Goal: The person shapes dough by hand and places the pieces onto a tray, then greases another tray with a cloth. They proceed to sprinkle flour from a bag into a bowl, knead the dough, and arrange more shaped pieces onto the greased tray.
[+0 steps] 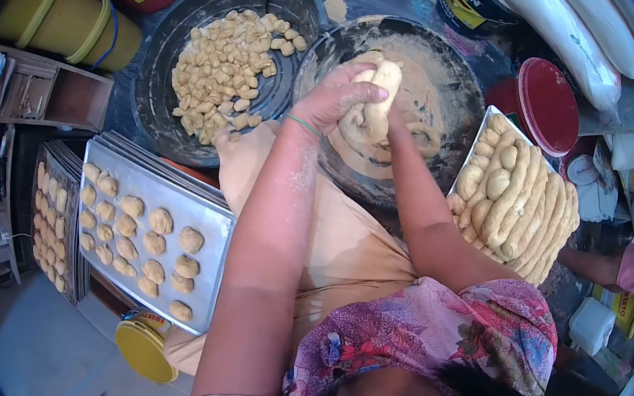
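Observation:
My left hand (333, 101), with a green band at the wrist, is closed around a thick, folded rope of dough (385, 94) above a dark floury basin (470, 92). My right hand (397, 118) reaches up behind the same dough; its fingers are hidden there. Below the hands, a thin loop of dough (427, 137) shows in the basin. To the right of my right forearm, a tray piled with long dough ropes and round lumps (519, 197) stands close by.
Small dough pieces (226, 70) fill much of a second dark basin (157, 122). On the left, a metal tray (211, 270) bears spaced dough balls, beside another filled tray (51, 223). Buckets (547, 106) and white plastic packs (548, 19) crowd the right. Another person's arm (591, 267) appears lower right.

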`<state>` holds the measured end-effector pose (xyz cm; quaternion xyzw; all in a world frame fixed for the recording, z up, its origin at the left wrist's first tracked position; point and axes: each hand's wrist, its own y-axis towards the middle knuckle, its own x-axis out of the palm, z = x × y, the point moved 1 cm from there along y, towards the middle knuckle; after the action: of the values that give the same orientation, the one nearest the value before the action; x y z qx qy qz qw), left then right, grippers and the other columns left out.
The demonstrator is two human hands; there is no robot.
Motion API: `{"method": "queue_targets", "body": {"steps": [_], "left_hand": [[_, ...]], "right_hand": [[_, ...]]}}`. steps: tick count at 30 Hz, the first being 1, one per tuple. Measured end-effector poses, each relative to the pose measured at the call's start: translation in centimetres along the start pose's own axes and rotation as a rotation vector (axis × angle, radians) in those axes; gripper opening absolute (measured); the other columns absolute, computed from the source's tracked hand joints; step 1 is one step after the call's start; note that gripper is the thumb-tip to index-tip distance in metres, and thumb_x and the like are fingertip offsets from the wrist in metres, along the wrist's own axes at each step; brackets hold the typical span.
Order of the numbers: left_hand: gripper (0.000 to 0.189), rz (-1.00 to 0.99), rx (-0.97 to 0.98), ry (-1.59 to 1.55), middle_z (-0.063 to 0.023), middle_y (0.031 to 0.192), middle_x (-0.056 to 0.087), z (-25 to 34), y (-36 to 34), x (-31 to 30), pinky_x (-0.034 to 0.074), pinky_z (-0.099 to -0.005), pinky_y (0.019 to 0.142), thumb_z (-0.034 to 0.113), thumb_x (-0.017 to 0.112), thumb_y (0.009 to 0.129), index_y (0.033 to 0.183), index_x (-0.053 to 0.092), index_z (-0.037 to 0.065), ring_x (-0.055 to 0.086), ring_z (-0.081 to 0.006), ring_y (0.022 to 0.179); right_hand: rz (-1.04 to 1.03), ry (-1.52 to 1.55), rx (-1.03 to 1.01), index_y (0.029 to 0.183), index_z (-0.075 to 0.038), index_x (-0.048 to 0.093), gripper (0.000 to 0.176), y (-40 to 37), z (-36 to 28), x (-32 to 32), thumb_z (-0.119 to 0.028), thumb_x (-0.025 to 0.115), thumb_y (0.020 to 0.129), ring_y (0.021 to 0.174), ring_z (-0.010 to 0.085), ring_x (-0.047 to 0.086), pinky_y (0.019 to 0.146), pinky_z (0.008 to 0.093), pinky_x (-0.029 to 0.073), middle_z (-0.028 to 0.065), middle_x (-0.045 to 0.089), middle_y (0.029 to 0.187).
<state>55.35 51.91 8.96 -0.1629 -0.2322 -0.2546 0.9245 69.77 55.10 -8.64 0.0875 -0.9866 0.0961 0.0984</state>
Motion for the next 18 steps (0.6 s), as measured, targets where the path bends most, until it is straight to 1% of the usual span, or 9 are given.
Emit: {"method": "queue_targets", "body": {"steps": [5,6,7,9,11,13,14,16,18], "left_hand": [[0.043,0.013,0.276,-0.347,-0.0105,0.094,0.062,1.5,-1.1,-1.9,0.054,-0.0254,0.063,0.012,0.066,0.076,0.114,0.054,-0.002,0.063,-0.0161,0.078],[0.041,-0.018,0.337,-0.427,-0.0112,0.093,0.062,2.0,-1.3,-2.1,0.054,-0.0255,0.062,0.013,0.065,0.076,0.113,0.054,-0.002,0.063,-0.0168,0.077],[0.038,0.121,0.37,-0.437,-0.0102,0.093,0.061,2.1,-1.4,-1.8,0.053,-0.0257,0.061,0.015,0.064,0.077,0.11,0.054,-0.001,0.062,-0.0169,0.076],[0.036,0.158,0.323,-0.361,-0.0096,0.093,0.061,1.8,-1.3,-2.2,0.053,-0.0261,0.062,0.016,0.064,0.078,0.109,0.055,-0.001,0.062,-0.0167,0.077],[0.035,0.229,0.282,-0.278,-0.0082,0.09,0.06,1.8,-1.0,-2.3,0.052,-0.0263,0.064,0.017,0.065,0.078,0.107,0.056,-0.001,0.061,-0.0159,0.077],[0.035,0.236,0.273,-0.239,-0.0079,0.09,0.06,1.6,-0.7,-2.7,0.051,-0.0268,0.063,0.016,0.065,0.078,0.107,0.056,0.0,0.061,-0.0158,0.077],[0.035,0.237,0.265,-0.22,-0.0077,0.09,0.06,1.4,-0.4,-2.9,0.051,-0.027,0.062,0.015,0.065,0.078,0.108,0.056,0.0,0.061,-0.0158,0.077],[0.033,0.296,0.276,-0.232,-0.0071,0.09,0.06,1.1,0.0,-3.1,0.05,-0.0262,0.058,0.014,0.065,0.079,0.108,0.056,0.001,0.061,-0.0149,0.076],[0.031,0.344,0.292,-0.248,-0.0066,0.089,0.06,0.9,0.6,-3.3,0.049,-0.0252,0.055,0.013,0.065,0.08,0.107,0.056,0.002,0.06,-0.0141,0.075]], "right_hand": [[-0.176,-0.933,-0.057,0.117,-0.004,0.053,0.045,-3.7,15.2,-2.8,-0.026,0.068,0.081,0.08,0.0174,0.061,0.07,0.033,0.052,0.0071,0.061,0.103],[-0.207,-0.877,0.116,0.116,-0.003,0.053,0.046,-4.3,15.5,-3.3,-0.027,0.069,0.08,0.081,0.0181,0.061,0.071,0.0336,0.051,0.0082,0.062,0.101],[-0.227,-0.831,0.289,0.116,-0.002,0.054,0.047,-5.0,15.5,-3.7,-0.027,0.069,0.079,0.082,0.0188,0.061,0.071,0.0342,0.051,0.0093,0.063,0.1],[-0.129,-0.631,0.438,0.113,-0.002,0.055,0.044,-5.1,17.0,-4.8,-0.027,0.069,0.08,0.081,0.0212,0.061,0.073,0.0349,0.05,0.0107,0.064,0.094],[0.074,-0.579,0.563,0.11,-0.002,0.058,0.041,-3.4,10.6,-4.8,-0.027,0.068,0.08,0.077,0.0213,0.061,0.072,0.0338,0.049,0.0112,0.065,0.088],[0.495,-0.558,0.258,0.104,-0.002,0.061,0.031,0.9,13.0,-8.8,-0.023,0.065,0.082,0.074,0.0186,0.06,0.069,0.0335,0.048,0.0098,0.065,0.084],[0.599,-0.466,0.122,0.102,-0.003,0.061,0.024,-0.1,4.4,-6.3,-0.017,0.064,0.082,0.074,0.0171,0.06,0.068,0.0331,0.048,0.0085,0.065,0.083],[0.617,-0.323,-0.129,0.099,-0.003,0.062,0.019,3.0,1.9,-8.7,-0.012,0.061,0.082,0.073,0.0162,0.06,0.068,0.0317,0.047,0.007,0.064,0.081],[0.572,-0.167,-0.216,0.097,-0.004,0.062,0.016,3.2,-4.6,-8.0,-0.007,0.059,0.083,0.07,0.0145,0.059,0.066,0.0281,0.047,0.0054,0.062,0.079]]}}
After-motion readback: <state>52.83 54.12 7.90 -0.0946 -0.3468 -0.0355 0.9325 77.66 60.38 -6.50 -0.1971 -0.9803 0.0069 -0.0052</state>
